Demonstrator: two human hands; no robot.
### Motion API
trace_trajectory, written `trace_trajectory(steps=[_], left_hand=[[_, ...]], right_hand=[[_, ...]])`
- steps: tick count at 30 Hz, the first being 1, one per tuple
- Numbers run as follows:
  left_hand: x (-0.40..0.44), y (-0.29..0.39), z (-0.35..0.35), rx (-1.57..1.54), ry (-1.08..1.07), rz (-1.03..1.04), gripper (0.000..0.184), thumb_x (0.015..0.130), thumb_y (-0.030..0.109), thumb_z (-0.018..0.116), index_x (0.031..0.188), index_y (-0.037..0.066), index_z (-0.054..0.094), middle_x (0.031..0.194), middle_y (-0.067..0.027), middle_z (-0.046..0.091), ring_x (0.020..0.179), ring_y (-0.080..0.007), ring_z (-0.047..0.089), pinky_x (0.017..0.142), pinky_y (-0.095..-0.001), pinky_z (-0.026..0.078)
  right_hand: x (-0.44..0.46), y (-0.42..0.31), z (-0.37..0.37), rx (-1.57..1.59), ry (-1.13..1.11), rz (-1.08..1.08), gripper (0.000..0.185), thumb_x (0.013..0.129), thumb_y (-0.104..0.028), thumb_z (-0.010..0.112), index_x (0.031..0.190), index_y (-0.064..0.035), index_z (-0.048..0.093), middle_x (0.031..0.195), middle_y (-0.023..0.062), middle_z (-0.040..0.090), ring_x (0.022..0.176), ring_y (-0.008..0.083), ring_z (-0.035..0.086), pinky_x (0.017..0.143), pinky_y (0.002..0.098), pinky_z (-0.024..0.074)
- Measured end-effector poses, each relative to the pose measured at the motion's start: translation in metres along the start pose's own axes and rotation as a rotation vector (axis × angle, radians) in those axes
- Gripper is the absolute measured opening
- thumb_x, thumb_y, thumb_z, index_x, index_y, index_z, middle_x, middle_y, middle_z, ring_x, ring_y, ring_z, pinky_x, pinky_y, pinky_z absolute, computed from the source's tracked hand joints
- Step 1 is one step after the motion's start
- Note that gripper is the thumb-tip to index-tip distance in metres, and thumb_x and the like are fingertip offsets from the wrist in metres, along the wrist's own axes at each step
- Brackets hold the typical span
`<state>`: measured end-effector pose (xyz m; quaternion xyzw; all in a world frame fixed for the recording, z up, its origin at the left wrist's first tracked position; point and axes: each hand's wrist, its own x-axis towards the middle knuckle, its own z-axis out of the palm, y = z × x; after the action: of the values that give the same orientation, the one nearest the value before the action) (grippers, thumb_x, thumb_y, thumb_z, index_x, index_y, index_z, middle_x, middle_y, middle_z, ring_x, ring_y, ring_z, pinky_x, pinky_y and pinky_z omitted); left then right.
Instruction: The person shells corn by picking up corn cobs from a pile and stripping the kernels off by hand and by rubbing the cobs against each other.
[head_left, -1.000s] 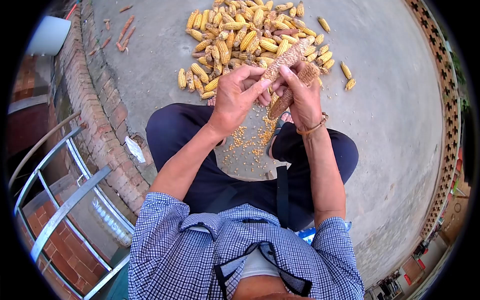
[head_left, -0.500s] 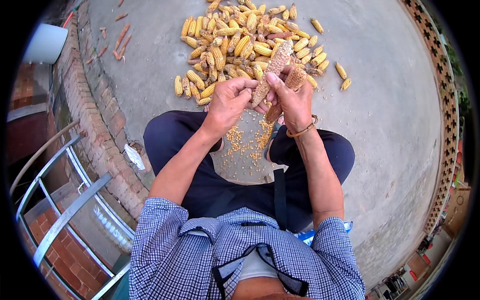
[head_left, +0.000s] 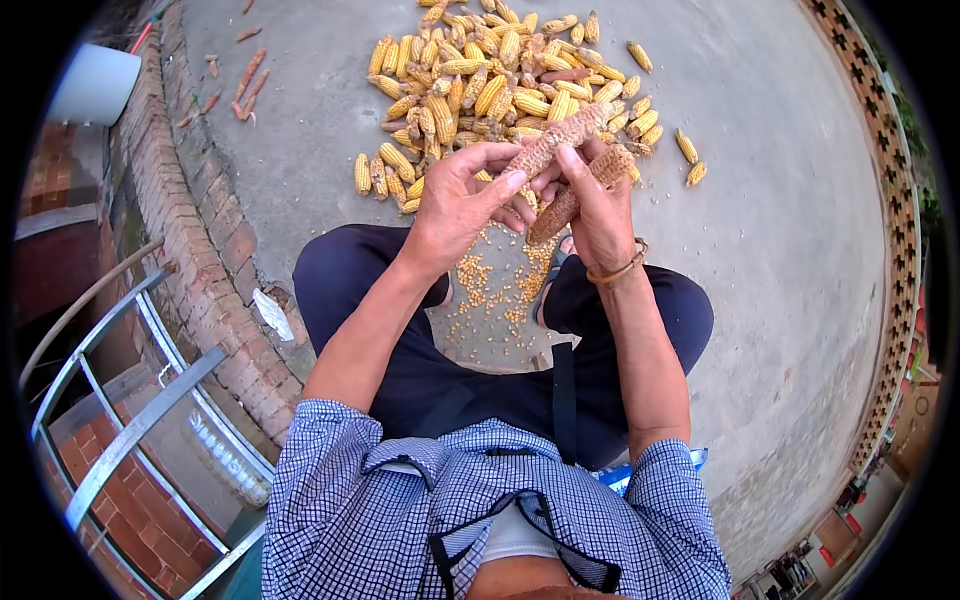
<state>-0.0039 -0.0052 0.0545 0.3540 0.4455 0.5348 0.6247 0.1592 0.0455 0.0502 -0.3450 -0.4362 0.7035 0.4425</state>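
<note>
Pale corncob (head_left: pixel 572 131) slants between both hands, its near end at the left hand (head_left: pixel 462 207) and its far end pointing up and to the right, past the fingers, over the edge of the pile of corn (head_left: pixel 490 85). The left hand is closed on that near end, thumb on top and fingers curled underneath. The right hand (head_left: pixel 597 205) is closed too: its thumb rests against the side of the pale corncob near the middle, while a darker cob (head_left: pixel 551 218) lies across its palm, one end sticking out below the fingers and the other showing beyond the thumb. The two cobs lie close together, the darker one lower and nearer the body. How the right fingertips sit is partly hidden.

Below the hands, loose kernels (head_left: pixel 478 288) are scattered on the concrete between the knees. Whole yellow ears make up most of the pile ahead, with two ears (head_left: pixel 691 160) lying apart on its right. Several reddish cobs (head_left: pixel 250 76) lie off to the left, near the brick edging (head_left: pixel 205 230).
</note>
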Motion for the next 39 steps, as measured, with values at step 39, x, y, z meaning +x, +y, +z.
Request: trace_trajectory(steps=[39], left_hand=[[-0.004,-0.049,-0.351,0.294,0.618,0.006,0.051,0.094,0.025,0.064,0.132,-0.005,0.047,0.110,-0.0162,0.067,0.096,-0.0244,0.069,0.079,-0.0344,0.057]], right_hand=[[0.006,-0.004,-0.012,-0.226,0.337,0.010,0.038,0.092,-0.014,0.065,0.121,0.0081,0.054,0.105,0.0151,0.068,0.083,0.0134,0.067,0.070,0.0244,0.0501]])
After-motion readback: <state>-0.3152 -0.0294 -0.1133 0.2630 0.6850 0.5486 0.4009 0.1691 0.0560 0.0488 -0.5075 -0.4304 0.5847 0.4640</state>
